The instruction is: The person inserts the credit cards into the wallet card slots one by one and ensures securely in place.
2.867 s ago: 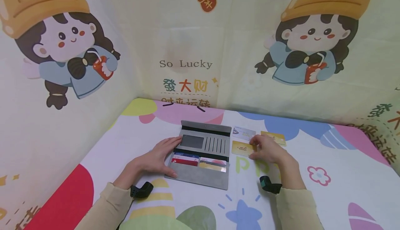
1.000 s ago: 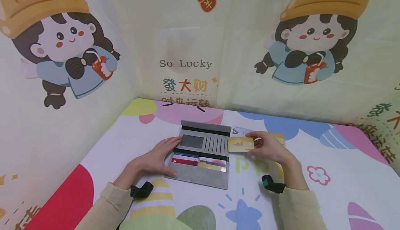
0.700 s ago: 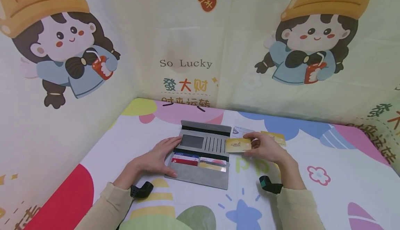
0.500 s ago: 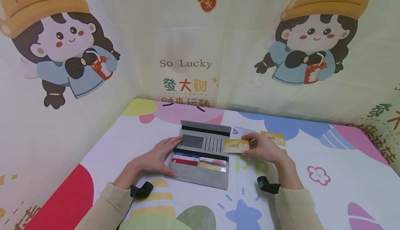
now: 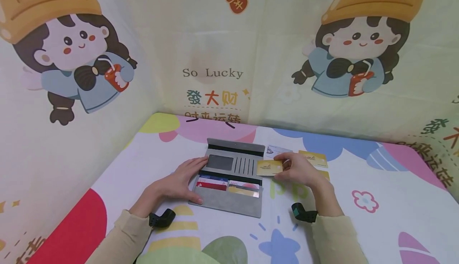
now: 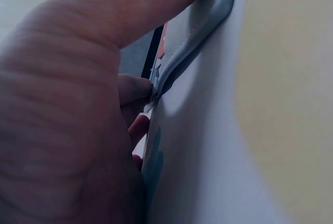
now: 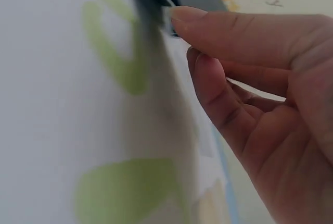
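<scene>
Head view: the gold card [image 5: 269, 168] is moved farther left than before, over the right edge of the grey wallet [image 5: 229, 205], long side running left to right, pinched by the right hand [image 5: 300, 170]. Left wrist: the wallet is touched by the left hand [image 6: 67, 109], fingers spread wide. Right wrist: the card is mostly hidden.

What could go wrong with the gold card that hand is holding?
The right hand pinches only one end of the gold card, so it might slip out. The card's other end is at the edge of the gray wallet and could catch there. The hand might also nudge the silver card close by.
</scene>
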`<state>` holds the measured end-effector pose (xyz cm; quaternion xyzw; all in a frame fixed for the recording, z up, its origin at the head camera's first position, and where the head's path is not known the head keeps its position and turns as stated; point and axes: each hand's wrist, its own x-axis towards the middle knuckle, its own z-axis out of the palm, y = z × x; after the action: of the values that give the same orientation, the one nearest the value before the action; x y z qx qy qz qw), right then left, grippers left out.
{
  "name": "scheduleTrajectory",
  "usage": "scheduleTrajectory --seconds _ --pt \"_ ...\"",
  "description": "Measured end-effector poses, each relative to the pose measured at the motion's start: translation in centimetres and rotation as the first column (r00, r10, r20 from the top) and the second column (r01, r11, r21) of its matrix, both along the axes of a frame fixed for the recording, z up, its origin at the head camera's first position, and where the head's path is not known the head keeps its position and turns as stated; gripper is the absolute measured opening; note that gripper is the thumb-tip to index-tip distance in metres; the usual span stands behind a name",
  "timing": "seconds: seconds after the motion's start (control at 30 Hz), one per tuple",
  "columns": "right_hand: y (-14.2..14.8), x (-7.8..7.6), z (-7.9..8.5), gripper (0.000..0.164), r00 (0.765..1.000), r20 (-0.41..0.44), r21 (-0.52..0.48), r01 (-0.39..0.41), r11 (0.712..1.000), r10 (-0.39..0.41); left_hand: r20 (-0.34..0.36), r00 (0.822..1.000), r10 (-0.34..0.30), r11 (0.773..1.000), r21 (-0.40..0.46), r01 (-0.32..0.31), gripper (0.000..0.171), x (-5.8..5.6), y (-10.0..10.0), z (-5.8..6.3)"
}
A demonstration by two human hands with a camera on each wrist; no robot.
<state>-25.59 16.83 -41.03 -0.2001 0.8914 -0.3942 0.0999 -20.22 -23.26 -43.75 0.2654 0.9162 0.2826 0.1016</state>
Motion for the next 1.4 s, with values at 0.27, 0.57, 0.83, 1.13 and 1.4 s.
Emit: scheduleTrajectory --seconds 0.27,0.57,0.83,1.13,1.4 --pt "-0.4 -0.2 -1.1 0.057 0.998 0.034 0.005 -0.044 0.999 0.043 0.001 1.0 -0.01 1.0 -0.01 0.01 0.12 -0.1 0.1 -0.1" --pt "0.2 -0.1 -0.6 0.052 0.996 0.07 -0.005 -0.055 0.998 0.056 0.004 1.0 -0.011 1.0 -0.006 0.011 0.12 0.0 0.1 0.2" --pt "-0.4 -0.2 -0.7 0.05 0.996 0.073 -0.02 -0.056 0.998 0.058 0.019 1.0 0.011 1.0 0.008 -0.011 0.12 0.0 0.1 0.0" --pt "-0.7 -0.3 -0.8 0.048 0.997 0.058 -0.005 -0.051 0.999 0.051 0.011 1.0 0.01 1.0 0.004 -0.01 0.119 0.1 0.1 0.0" --pt "-0.8 -0.4 -0.8 0.044 0.997 0.064 0.014 -0.046 0.999 0.045 0.005 1.0 0.008 1.0 0.003 -0.008 0.12 0.0 -0.1 -0.1"
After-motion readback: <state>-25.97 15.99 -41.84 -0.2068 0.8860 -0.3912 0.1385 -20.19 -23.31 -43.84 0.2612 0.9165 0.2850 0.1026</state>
